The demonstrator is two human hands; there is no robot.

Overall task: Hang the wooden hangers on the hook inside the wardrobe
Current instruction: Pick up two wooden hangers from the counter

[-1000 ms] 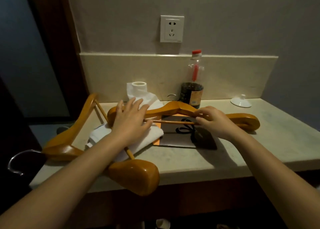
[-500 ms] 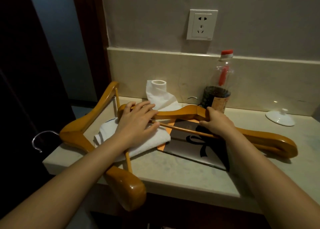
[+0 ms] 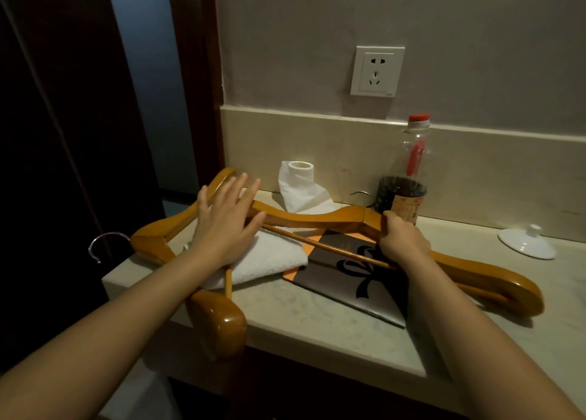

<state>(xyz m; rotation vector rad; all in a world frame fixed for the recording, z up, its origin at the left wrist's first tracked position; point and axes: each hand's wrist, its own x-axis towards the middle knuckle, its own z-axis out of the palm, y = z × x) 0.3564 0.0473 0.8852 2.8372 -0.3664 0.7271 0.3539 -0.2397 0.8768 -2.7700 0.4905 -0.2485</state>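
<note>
Two wooden hangers lie on a pale stone counter (image 3: 317, 311). The right hanger (image 3: 320, 218) stretches across the counter, its far arm ending at the right. My right hand (image 3: 401, 240) grips it at the middle, just right of its peak. My left hand (image 3: 223, 223) hovers with spread, straight fingers over the hanger's left end and holds nothing. The left hanger (image 3: 158, 234) lies at the counter's left edge, its metal hook (image 3: 101, 245) sticking out over the edge and one arm end (image 3: 222, 324) overhanging the front.
A folded white towel (image 3: 269, 259) lies under the hangers, beside a dark folder with a bow print (image 3: 358, 280). A tissue roll (image 3: 299, 181), a bottle with a red cap (image 3: 404, 194) and a white lid (image 3: 528, 243) stand near the back wall. A dark opening lies to the left.
My right hand has closed round the middle of the right hanger. My left hand has lifted off the towel and moved up and left. The view has swung left.
</note>
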